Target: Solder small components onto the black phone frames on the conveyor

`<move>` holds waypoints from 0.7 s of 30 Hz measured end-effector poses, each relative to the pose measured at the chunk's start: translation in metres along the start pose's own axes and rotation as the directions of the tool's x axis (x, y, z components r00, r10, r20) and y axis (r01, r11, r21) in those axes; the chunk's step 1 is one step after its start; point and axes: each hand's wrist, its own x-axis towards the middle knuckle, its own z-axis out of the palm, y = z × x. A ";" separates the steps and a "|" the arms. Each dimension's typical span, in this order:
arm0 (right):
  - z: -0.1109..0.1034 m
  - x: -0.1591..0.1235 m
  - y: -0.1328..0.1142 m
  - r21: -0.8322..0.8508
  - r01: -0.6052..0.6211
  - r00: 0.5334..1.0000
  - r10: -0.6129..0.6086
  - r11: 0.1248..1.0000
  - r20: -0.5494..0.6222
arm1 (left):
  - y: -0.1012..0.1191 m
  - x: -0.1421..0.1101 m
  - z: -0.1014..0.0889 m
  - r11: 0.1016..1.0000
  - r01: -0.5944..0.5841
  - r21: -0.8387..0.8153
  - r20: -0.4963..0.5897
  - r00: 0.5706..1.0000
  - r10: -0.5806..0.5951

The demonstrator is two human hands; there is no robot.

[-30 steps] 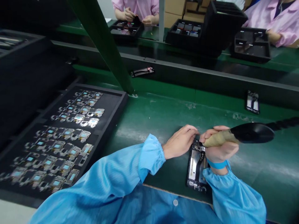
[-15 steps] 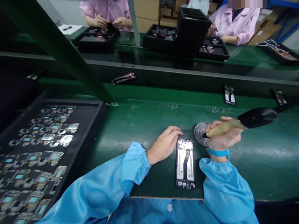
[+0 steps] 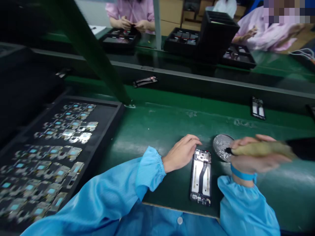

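Observation:
My left hand (image 3: 181,153) lies open on the green bench mat, its fingertips just beside the top left corner of a black-edged phone frame (image 3: 200,177). The frame lies flat, with its white inner plate and dark ribbon strip facing up. My right hand (image 3: 256,154) grips a hand tool (image 3: 263,149) with a tan wrapped handle and a dark tip. Its black rear end is blurred at the picture's edge. The tip touches the right part of a round perforated metal disc (image 3: 222,147), and my right hand hides the disc's right edge.
A black tray (image 3: 115,114) of several rows of small phone parts lies to my left. Other phone frames (image 3: 258,108) lie farther along the bench. Beyond a raised rail, co-workers in pink smocks (image 3: 130,14) handle black trays (image 3: 182,41).
My right hand and the tool have moved right, with the tip now farther across the disc. More of the disc shows. My left hand stays beside the frame.

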 end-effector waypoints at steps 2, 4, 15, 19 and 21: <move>0.003 -0.009 -0.009 0.027 -0.015 0.998 0.014 1.000 0.057 | -0.002 0.001 0.002 1.000 -0.020 -0.008 -0.006 1.000 0.020; 0.007 -0.023 -0.013 0.056 -0.085 0.977 0.072 0.995 0.200 | -0.004 0.002 0.003 0.999 -0.033 -0.015 -0.019 0.999 0.032; 0.014 -0.058 -0.004 0.125 -0.321 0.834 0.218 0.939 0.506 | -0.007 0.003 0.003 0.998 -0.047 -0.046 -0.002 0.999 0.047; 0.015 -0.058 -0.006 0.053 -0.304 0.854 0.247 0.951 0.458 | -0.005 0.004 0.002 0.999 -0.023 -0.036 0.017 1.000 0.024; 0.015 -0.059 -0.007 0.049 -0.317 0.848 0.260 0.947 0.463 | -0.004 0.004 0.002 0.999 -0.019 -0.031 0.026 0.999 0.020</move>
